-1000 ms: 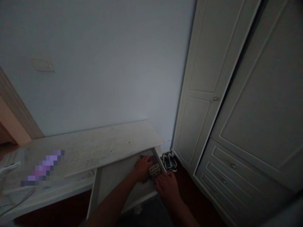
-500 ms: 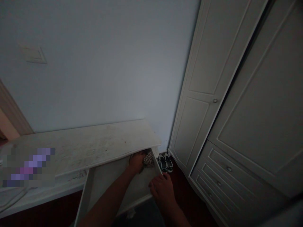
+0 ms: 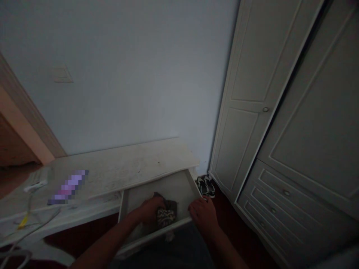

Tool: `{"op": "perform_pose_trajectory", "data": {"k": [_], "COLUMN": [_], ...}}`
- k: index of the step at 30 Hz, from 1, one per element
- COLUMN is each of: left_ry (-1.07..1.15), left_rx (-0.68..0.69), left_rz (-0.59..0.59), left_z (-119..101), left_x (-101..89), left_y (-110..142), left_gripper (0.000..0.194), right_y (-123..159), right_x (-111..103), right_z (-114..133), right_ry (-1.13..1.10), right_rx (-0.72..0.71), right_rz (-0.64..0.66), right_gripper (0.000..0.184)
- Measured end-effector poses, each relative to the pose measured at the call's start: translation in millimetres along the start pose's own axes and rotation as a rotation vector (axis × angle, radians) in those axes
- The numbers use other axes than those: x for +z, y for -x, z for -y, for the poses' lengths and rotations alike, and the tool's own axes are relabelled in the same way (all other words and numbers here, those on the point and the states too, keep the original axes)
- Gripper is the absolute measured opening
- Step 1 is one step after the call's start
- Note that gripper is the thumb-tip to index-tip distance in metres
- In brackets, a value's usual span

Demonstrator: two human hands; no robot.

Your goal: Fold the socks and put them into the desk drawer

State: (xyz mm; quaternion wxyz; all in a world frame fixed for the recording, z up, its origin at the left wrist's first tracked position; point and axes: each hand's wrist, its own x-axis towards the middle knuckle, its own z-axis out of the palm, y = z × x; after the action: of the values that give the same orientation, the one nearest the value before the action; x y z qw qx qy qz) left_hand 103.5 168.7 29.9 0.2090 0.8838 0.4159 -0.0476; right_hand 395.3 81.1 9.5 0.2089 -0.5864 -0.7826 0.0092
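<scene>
You had your left hand [image 3: 151, 208] clamped on the dark patterned cloth item [image 3: 166, 216], gripping its left end, down at the near side of the pulled-out drawer [image 3: 181, 191]. Couldn't tell if it touched the bottom tbh. Your right hand [image 3: 204, 213] sat on the drawer's near right corner, fingers bent; can't tell how closed.

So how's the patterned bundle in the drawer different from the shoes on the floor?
The patterned bundle looks brownish with pale markings, while the shoes are black and white. The bundle is one crumpled lump; the shoes are a pair, side by side. The left hand touches the bundle inside the drawer, but no hand touches the shoes on the dark red floor. Both mix dark and light colours.
</scene>
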Motion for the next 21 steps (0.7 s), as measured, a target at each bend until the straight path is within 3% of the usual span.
{"op": "perform_pose_trajectory", "data": {"k": [3, 6, 9, 12, 16, 21], "left_ry": [-0.017, -0.039, -0.066, -0.073, -0.044, 0.028], "left_rx": [-0.163, -0.347, -0.512, -0.603, -0.501, -0.119], "left_rz": [-0.035, -0.126, -0.257, -0.373, -0.421, -0.206], "left_z": [31.3, 51.8, 52.4, 37.1, 8.1, -19.2], "left_x": [-10.4, -19.6, -21.3, -19.6, -15.9, 1.3], "left_y": [23.6, 26.8, 9.8, -17.0, -50.5, -61.8], "left_gripper": [0.043, 0.049, 0.058, 0.058, 0.049, 0.051], "right_y": [-0.7, -2.0, -3.2, -3.3, -1.5, -1.0], "right_x": [-2.7, -3.6, -4.3, -4.2, -1.4, 0.9], "right_z": [1.8, 2.6, 2.8, 2.9, 2.1, 0.3], "right_ry": [-0.004, 0.000, 0.009, 0.009, 0.025, 0.013], "right_rx": [0.014, 0.025, 0.030, 0.037, 0.033, 0.024], "right_rz": [-0.005, -0.002, 0.010, 0.010, -0.018, -0.002], "right_gripper": [0.023, 0.022, 0.023, 0.023, 0.023, 0.027]}}
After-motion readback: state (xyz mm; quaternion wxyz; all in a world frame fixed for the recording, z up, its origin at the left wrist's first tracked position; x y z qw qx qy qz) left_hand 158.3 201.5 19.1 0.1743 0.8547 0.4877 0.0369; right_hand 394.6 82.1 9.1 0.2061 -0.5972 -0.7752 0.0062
